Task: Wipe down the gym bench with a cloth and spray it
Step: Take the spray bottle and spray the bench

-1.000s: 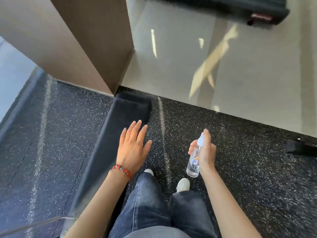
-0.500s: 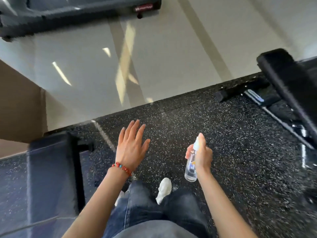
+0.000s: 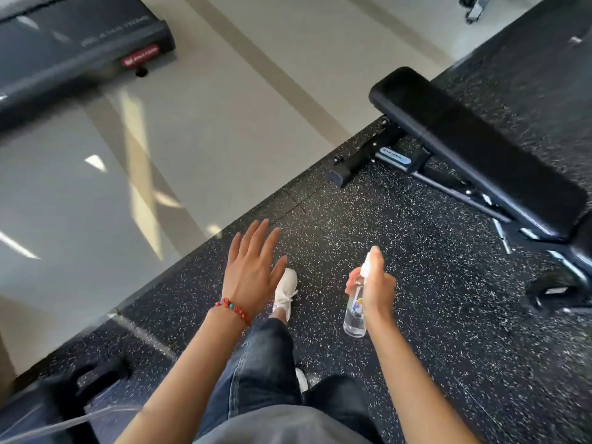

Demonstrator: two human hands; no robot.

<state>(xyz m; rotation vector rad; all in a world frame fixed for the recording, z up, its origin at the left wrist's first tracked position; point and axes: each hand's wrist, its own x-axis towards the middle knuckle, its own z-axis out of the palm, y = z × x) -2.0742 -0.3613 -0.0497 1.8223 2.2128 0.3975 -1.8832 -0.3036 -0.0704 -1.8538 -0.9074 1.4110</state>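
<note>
The gym bench (image 3: 474, 149) stands on the speckled rubber floor (image 3: 416, 315), well ahead and to the right of the right hand (image 3: 376, 288). Its black padded top appears smooth and vinyl-like: judged firm with slight give, likely slick once wetted, and fixed on a heavy steel frame (image 3: 381, 155), so it is worked in place, not lifted.

The spray bottle (image 3: 355, 310) is a small clear plastic cylinder with a white nozzle, held upright. It is judged light and rigid, easily carried one-handed. The right grip is curled round the upper body and neck of the bottle, with a finger resting on top of the nozzle; this is the correct hold for pumping.

The left hand (image 3: 251, 272) hovers apart from and left of the bottle, fingers straight and spread, holding nothing. A red bead bracelet (image 3: 234, 310) circles its wrist.

No cloth is visible. A white shoe (image 3: 285, 293) shows below the left hand; a treadmill (image 3: 80, 46) lies far ahead to the left.
</note>
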